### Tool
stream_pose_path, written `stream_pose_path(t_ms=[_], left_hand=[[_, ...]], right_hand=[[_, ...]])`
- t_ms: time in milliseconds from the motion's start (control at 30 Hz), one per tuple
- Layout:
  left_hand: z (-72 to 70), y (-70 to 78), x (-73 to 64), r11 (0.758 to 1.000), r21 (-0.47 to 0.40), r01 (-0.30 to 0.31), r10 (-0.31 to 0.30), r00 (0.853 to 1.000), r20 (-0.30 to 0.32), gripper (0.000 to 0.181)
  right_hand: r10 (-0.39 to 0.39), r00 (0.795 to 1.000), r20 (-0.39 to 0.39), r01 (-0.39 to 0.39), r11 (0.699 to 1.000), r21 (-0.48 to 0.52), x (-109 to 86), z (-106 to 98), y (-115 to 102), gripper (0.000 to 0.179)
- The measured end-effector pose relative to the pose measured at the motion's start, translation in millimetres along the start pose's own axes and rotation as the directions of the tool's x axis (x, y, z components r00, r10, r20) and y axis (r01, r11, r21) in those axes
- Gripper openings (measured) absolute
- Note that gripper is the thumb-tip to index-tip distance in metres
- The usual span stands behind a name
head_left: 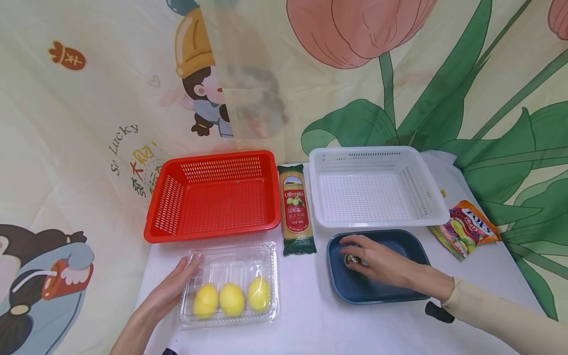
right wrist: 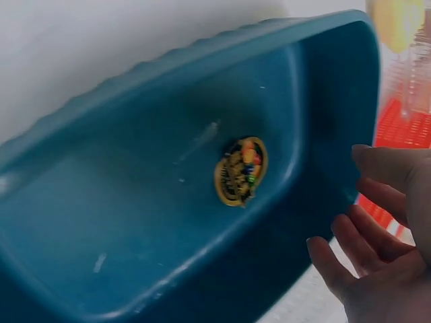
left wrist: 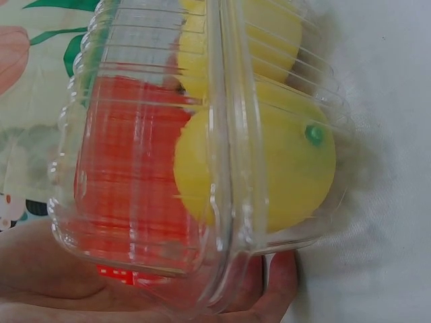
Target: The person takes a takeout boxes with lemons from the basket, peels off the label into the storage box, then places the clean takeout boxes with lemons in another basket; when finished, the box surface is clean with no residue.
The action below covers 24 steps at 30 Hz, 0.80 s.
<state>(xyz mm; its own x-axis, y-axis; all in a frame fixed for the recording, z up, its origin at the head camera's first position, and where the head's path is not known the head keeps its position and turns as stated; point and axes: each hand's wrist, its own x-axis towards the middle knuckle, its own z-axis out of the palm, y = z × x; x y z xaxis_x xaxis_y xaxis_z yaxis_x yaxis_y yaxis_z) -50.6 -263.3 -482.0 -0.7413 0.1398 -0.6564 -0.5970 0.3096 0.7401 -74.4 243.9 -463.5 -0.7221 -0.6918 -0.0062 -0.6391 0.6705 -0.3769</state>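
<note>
My left hand [head_left: 177,278] grips the left side of a clear plastic clamshell box [head_left: 228,254]. Three yellow lemons [head_left: 232,299] lie inside it; in the left wrist view one lemon [left wrist: 289,161] shows a green tip. Fingers of that hand curl beneath the box's rim there. Over the left part of a dark blue tray [head_left: 404,241] hovers my right hand [head_left: 377,261], fingers spread and loosely bent. A small oval ornament with a gold rim and coloured relief [right wrist: 241,171] rests on the tray floor, apart from those fingers in the right wrist view.
A red basket [head_left: 213,234] stands behind the clamshell box, and a white basket [head_left: 377,222] behind the blue tray. Between the baskets lies a spaghetti packet [head_left: 296,212]. A colourful Fox's candy bag [head_left: 468,229] lies at right. A printed cloth [head_left: 266,49] hangs behind the table.
</note>
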Motion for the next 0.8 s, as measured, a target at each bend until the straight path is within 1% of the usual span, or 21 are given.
stream_pose_path(t_ms=[200, 400, 533, 633, 800], left_hand=[[0.6, 2.5, -0.1, 1.000, 0.001, 0.018, -0.018, 1.000, -0.005, 0.100], [0.8, 5.6, -0.3, 0.999, 0.008, 0.031, -0.030, 0.999, -0.012, 0.102], [2.3, 6.0, -1.5, 1.000, -0.009, 0.016, -0.016, 1.000, -0.008, 0.101], [4.1, 5.0, -2.7, 1.000, -0.022, 0.010, -0.010, 1.000, -0.008, 0.099], [5.9, 5.0, -3.9, 0.999, 0.017, 0.041, -0.040, 0.998, -0.038, 0.104]], right_hand=[[0.015, 1.000, -0.009, -0.014, 1.000, 0.020, 7.9, -16.9, -8.9, 0.038], [0.022, 0.999, -0.050, -0.020, 0.999, 0.039, 13.1, -30.5, -6.8, 0.041], [0.066, 0.995, -0.080, -0.060, 0.995, 0.079, 13.8, -40.5, -0.8, 0.039], [0.092, 0.990, -0.107, -0.082, 0.992, 0.091, 15.8, -47.9, 7.1, 0.037], [0.134, 0.977, -0.165, -0.121, 0.989, 0.085, 19.1, -59.6, 28.6, 0.034]])
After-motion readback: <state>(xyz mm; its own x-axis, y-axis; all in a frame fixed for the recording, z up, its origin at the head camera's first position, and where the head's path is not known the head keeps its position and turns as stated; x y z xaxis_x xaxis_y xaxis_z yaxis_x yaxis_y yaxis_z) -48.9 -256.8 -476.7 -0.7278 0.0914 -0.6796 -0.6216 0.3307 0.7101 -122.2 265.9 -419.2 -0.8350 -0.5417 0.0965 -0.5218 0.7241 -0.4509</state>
